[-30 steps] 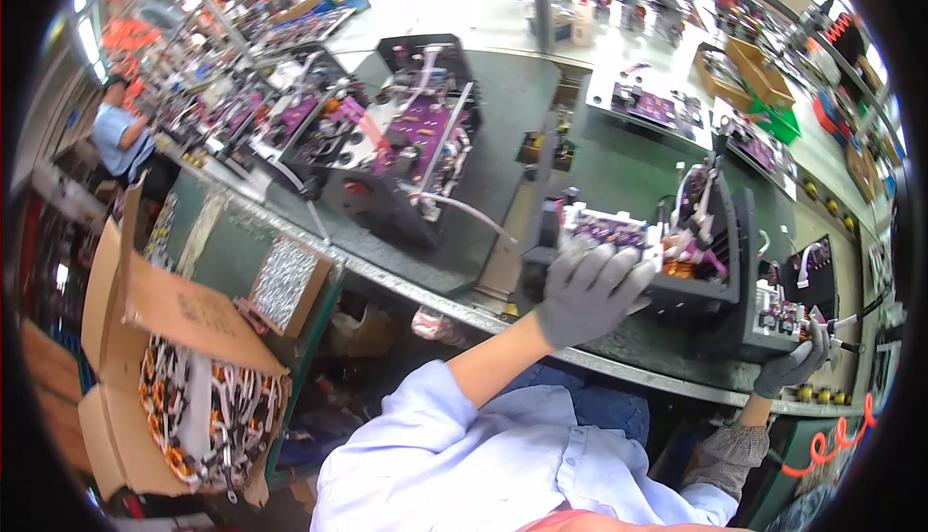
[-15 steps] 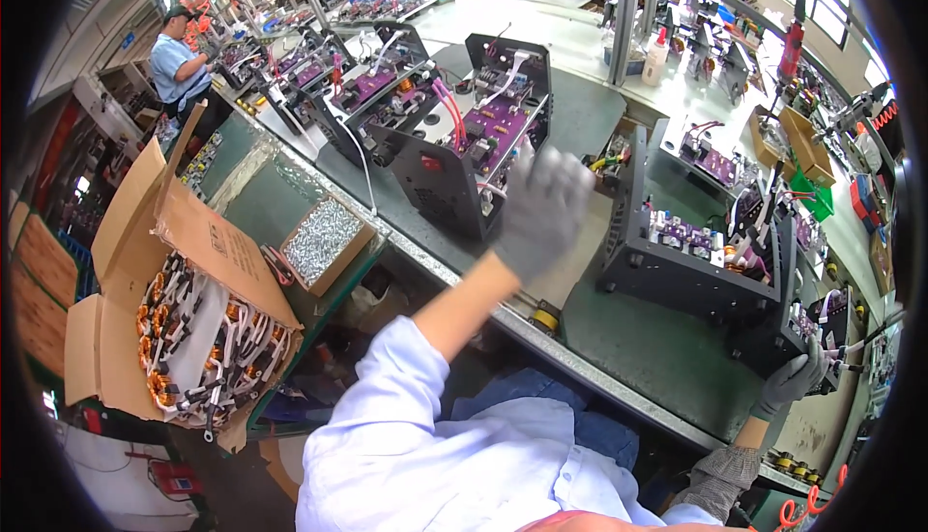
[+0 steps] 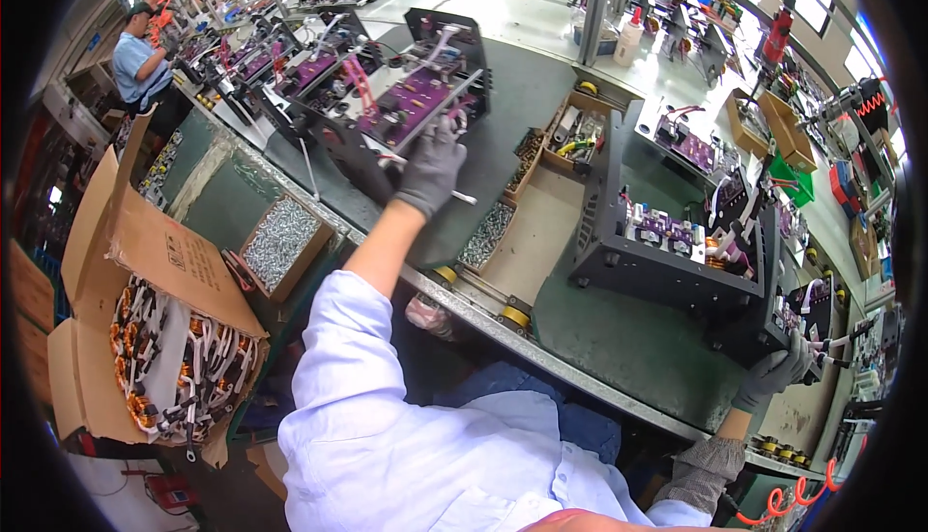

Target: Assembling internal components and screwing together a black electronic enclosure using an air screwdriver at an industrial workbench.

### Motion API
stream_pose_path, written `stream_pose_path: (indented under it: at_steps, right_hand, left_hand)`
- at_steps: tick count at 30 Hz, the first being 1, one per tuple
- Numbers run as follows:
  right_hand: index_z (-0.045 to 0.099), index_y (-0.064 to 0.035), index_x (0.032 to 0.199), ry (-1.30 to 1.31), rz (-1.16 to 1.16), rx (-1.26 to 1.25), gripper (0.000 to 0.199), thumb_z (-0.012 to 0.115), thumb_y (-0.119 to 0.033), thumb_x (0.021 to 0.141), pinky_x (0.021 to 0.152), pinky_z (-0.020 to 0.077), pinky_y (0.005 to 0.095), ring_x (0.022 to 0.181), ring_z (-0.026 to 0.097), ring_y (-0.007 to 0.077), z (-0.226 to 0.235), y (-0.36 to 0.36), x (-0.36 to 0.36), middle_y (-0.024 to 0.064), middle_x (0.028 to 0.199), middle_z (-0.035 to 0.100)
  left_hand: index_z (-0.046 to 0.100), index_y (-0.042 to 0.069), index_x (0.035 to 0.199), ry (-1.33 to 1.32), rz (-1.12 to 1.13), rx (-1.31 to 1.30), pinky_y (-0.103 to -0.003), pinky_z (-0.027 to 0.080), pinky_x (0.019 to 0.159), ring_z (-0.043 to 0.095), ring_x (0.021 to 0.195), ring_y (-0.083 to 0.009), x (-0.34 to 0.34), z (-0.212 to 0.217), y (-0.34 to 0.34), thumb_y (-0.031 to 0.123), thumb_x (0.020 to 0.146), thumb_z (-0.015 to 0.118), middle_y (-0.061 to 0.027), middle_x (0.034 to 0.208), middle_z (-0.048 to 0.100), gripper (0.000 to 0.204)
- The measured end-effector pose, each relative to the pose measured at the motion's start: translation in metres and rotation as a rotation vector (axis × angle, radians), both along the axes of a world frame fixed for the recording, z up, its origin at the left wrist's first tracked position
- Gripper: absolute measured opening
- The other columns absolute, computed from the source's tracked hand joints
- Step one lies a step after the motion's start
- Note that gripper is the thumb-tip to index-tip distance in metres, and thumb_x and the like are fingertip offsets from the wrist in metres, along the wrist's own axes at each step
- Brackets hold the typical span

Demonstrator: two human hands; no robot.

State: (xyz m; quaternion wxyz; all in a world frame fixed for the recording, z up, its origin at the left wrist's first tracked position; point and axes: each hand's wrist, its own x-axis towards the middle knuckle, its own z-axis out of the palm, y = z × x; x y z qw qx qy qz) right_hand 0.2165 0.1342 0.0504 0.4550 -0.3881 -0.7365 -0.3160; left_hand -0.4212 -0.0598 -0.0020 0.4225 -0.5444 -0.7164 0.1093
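Evidently the step in hand was taking hold of the next unit: the left hand [image 3: 431, 163], gloved, lay on the near edge of the black chassis with purple boards [image 3: 411, 97], fingers curled over it, seemingly gripping. That chassis sat left of the second black chassis [image 3: 667, 247] on the bench. The right hand [image 3: 778, 377] was closed on that 2nd unit's right end. Next move likely needed a steady drag w/o snagging wires. Left arm was stretched fwd, right arm bent close.
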Motion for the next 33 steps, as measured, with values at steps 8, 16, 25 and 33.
stream_pose_path:
  at_steps: [8,16,25,33]
  right_hand:
    - [0.061,-0.0025,0.123,0.029,-0.050,0.014,0.040,0.033,-0.022,0.102,0.113,0.0297,0.0478,0.122,0.053,0.0311,0.001,-0.006,-0.009,0.0120,0.122,0.063]
    - [0.060,-0.0037,0.122,0.050,-0.021,0.018,0.040,0.033,-0.023,0.099,0.114,0.0273,0.0504,0.121,0.053,0.0304,0.000,-0.002,-0.012,0.0121,0.120,0.061]
    - [0.061,-0.0040,0.120,0.063,-0.011,0.058,0.039,0.035,-0.024,0.099,0.112,0.0282,0.0500,0.117,0.054,0.0305,0.002,-0.002,-0.016,0.0117,0.117,0.062]
    - [0.063,-0.0046,0.118,0.105,0.009,0.057,0.038,0.036,-0.024,0.099,0.111,0.0292,0.0464,0.117,0.055,0.0284,0.002,-0.001,-0.015,0.0111,0.115,0.063]
  left_hand:
    - [0.066,0.017,0.110,-0.135,0.084,-0.139,-0.055,0.016,0.118,0.031,0.141,-0.0366,-0.069,0.026,-0.030,0.023,0.091,0.048,-0.0147,0.135,0.052,0.027]
    - [0.067,0.012,0.105,-0.663,0.129,-0.146,-0.043,0.050,0.084,0.064,0.093,-0.0313,0.003,0.056,-0.015,0.037,0.089,0.058,-0.0102,0.101,0.068,0.031]
    - [0.059,0.018,0.129,-1.030,0.234,-0.394,-0.044,0.048,0.096,0.061,0.112,-0.0364,0.051,-0.006,-0.034,0.018,0.086,0.061,-0.0197,0.126,0.059,0.043]
    - [0.069,0.003,0.114,-2.048,0.036,0.469,-0.021,0.044,0.044,0.056,0.055,-0.0072,0.021,-0.006,-0.052,0.007,0.092,0.063,-0.0047,0.078,0.062,0.023]
